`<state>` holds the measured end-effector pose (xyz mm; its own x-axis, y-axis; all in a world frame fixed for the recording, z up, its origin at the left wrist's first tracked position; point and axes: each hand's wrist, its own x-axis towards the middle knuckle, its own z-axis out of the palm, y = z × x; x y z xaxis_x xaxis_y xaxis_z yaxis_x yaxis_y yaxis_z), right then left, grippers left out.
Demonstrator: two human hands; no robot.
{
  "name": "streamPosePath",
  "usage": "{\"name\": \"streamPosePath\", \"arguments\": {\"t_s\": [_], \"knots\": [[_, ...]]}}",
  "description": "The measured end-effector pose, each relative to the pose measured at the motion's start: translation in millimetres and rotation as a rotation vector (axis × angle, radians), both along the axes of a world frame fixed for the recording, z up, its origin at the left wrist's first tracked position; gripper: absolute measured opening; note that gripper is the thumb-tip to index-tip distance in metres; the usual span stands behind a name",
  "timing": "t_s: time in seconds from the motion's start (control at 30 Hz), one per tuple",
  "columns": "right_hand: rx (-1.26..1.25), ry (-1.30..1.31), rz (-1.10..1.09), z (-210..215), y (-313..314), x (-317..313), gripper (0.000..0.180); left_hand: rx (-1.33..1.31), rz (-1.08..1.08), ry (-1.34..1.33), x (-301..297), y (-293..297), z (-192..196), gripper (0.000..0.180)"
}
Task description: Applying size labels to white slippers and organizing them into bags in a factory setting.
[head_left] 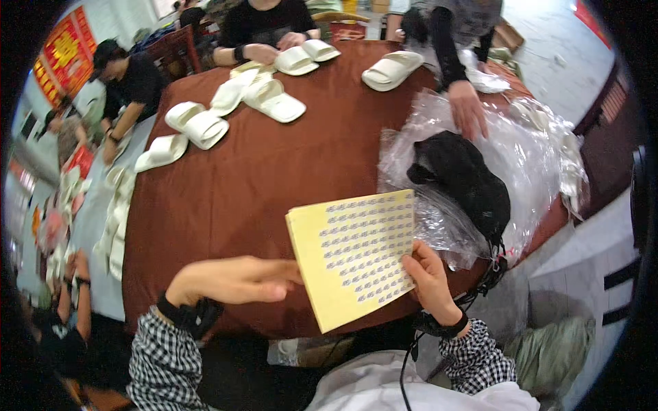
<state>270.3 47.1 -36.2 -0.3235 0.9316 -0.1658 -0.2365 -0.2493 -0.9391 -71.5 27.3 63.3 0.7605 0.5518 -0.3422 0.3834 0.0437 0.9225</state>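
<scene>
A small stack of yellow sticker sheets (pixel 363 257), printed with rows of small dark marks, is held up over the near side of the table. My right hand (pixel 430 274) grips its right edge, thumb on the front. Beside the left edge, my left hand (pixel 240 279) is stretched out flat, its fingertips hidden behind the sheets or just touching them; I cannot tell which. Past my right hand lie a dark cloth bundle (pixel 466 181) and clear plastic bags (pixel 534 157).
Pale slippers (pixel 274 99) lie along the far and left parts of the brown-covered table (pixel 205 219). A co-worker's hand (pixel 467 109) reaches onto the bags at the right. Another person's hands (pixel 274 48) handle slippers across the table. A grey table (pixel 96 246) with more slippers stands left.
</scene>
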Motion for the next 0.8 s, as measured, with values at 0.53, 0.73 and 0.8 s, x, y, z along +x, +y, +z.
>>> {"name": "streamPosePath", "arguments": {"t_s": [0.53,0.73,0.8], "knots": [[0.567,-0.507,0.028,47,27,-15,0.028,-0.502,0.751,-0.529,28,-11,-62,0.042],[0.699,-0.869,-0.36,47,64,80,0.022,-0.413,1.019,-0.572,18,-27,-71,0.042],[1.03,-1.194,-0.402,46,86,115,0.036,-0.374,1.081,-0.564,15,-35,-64,0.042]]}}
